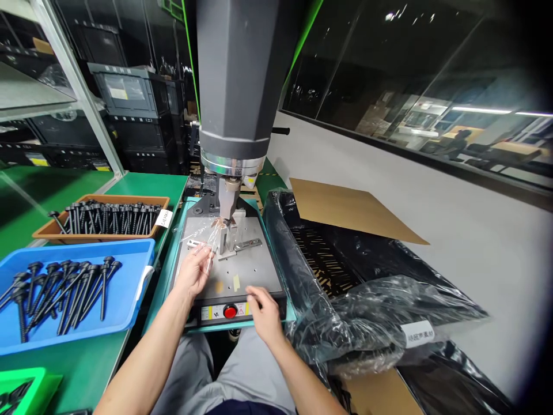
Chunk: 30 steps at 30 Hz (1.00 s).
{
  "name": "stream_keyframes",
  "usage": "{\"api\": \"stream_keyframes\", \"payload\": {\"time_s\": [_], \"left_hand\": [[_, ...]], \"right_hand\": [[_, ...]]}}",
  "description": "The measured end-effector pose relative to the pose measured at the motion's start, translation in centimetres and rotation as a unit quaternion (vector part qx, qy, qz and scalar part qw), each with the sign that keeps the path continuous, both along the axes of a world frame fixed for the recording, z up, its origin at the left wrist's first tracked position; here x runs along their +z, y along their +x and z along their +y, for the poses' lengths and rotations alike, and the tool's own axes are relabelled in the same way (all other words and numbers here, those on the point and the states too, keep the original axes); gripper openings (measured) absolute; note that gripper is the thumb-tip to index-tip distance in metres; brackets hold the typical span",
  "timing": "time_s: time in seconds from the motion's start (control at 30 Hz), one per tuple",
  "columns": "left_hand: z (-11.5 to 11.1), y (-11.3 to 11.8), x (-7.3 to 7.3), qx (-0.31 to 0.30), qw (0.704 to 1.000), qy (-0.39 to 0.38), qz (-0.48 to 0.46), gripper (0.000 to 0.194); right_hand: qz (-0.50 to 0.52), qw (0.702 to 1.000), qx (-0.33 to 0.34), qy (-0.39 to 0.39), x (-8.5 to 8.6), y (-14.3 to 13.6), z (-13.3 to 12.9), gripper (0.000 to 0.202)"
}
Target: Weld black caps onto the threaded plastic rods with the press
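the left hand (193,272) pinches a clear plastic bag (206,233) under the press horn (227,203), while the right hand (263,311) rests loosely curled on the machine's front edge (242,310).

Single head view, looking forward and down, close over press machine (235,115) at bench.

A: What is held at the press plate?
B: A small clear plastic bag (206,235) is shown, crinkled and glossy, pinched at its near end by the left hand (194,271). It is stretched upward and away, its far end lying under the metal horn tip (227,202).

A: And what is touched at the front edge?
B: The machine's front panel (224,312) is touched by the right hand (263,314), just beside the red button (230,312).
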State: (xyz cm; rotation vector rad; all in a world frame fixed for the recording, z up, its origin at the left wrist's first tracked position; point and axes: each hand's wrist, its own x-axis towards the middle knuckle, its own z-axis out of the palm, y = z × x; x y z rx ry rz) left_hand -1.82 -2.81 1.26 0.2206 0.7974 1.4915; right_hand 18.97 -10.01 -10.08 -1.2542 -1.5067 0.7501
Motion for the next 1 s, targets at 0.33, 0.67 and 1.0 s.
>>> {"api": "stream_keyframes", "payload": {"time_s": [0.33, 0.67, 1.0], "left_hand": [[-0.4, 0.1, 3.2, -0.041, 0.999, 0.032, 0.012, 0.040], [1.4, -0.2, 4.9, -0.069, 0.994, 0.057, 0.069, 0.071], [1.0, -0.6, 2.8, -0.086, 0.986, 0.086, 0.110, 0.080]], "right_hand": [[0.072, 0.993, -0.069, 0.069, 4.9, -8.4, 12.4, 0.049], [0.000, 0.996, -0.027, 0.090, 11.1, -8.0, 17.8, 0.025], [0.114, 0.993, -0.005, 0.042, 10.8, -5.7, 12.0, 0.026]]}}
